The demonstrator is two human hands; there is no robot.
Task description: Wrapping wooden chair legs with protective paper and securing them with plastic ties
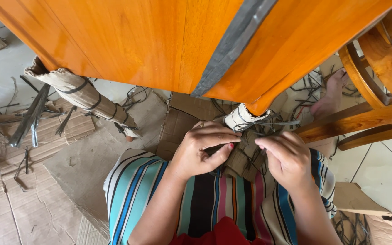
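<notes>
Cardboard wrapping (pixel 246 156) on orange wooden furniture leg (pixel 268 97), both hands' grip closed on it, left hand (pixel 203 149), right hand (pixel 286 159), flattened cardboard (pixel 23 204) over pale floor (pixel 5 68), black straps (pixel 30 118) scattered.

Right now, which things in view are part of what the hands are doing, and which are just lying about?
In hand:
- left hand and right hand, both on the brown cardboard wrapping of the orange wooden table leg
- dark plastic straps around that wrapping

Lying about:
- other cardboard-wrapped strapped leg
- flattened cardboard sheets on the floor
- loose cut straps
- orange wooden chair
</notes>
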